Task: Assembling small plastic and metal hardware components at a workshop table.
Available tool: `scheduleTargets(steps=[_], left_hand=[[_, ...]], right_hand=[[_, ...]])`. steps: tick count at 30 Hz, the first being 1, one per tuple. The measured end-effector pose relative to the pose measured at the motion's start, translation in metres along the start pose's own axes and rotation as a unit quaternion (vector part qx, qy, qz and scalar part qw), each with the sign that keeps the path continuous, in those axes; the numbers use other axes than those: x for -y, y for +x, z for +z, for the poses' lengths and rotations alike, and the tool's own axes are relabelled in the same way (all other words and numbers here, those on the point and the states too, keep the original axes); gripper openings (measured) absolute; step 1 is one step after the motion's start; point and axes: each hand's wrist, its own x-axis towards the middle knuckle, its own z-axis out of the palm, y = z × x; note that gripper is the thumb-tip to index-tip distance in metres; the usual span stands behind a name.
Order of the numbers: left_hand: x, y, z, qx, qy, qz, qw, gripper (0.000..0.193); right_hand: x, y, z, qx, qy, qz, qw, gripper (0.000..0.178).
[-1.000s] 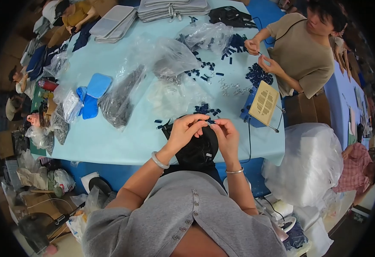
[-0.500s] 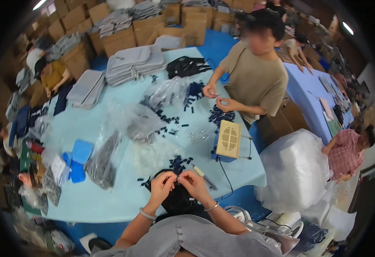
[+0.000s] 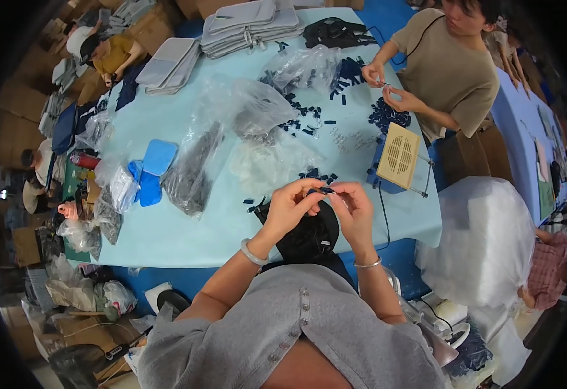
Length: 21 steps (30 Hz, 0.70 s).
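Note:
Above the near edge of the table, my left hand (image 3: 290,211) and my right hand (image 3: 353,212) meet fingertip to fingertip. Both are closed on a small dark navy piece (image 3: 322,190), like a short fabric tab; its finer details are too small to tell. Beneath them lies a black fabric item (image 3: 306,236) with a small pale label, at the table edge against my lap. Just beyond my fingers is a little heap of similar dark tabs (image 3: 314,174), partly hidden by my hands.
A blue-and-cream box-shaped device (image 3: 397,157) with a cord stands right. Small shiny metal bits (image 3: 350,140) and clear plastic bags (image 3: 189,172) lie farther in. Grey flat cases (image 3: 248,29) are stacked at the back. Across the table, a co-worker (image 3: 449,65) handles a small piece. A large wrapped bundle (image 3: 481,240) stands right.
The view has tilted down, so the table sits higher in the picture. My hands have come closer together, and the dark tab now shows between my fingers.

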Motion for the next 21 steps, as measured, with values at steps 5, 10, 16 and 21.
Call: scheduleTargets(steps=[5,10,16,21], left_hand=[[0.004,0.0,-0.004,-0.02,-0.005,0.001,1.0,0.016],[-0.005,0.004,0.003,-0.012,0.03,0.041,0.999,0.01],[0.007,-0.004,0.001,-0.018,0.064,0.026,0.997,0.005],[0.015,-0.007,0.002,0.009,0.035,0.025,0.999,0.006]], right_hand=[[-0.001,-0.001,0.0,0.017,-0.007,-0.004,1.0,0.014],[0.003,-0.002,-0.003,-0.009,-0.074,-0.013,0.997,0.011],[-0.007,-0.009,0.005,0.016,0.019,0.044,0.999,0.012],[-0.011,-0.01,0.0,0.023,-0.04,0.033,0.998,0.012]])
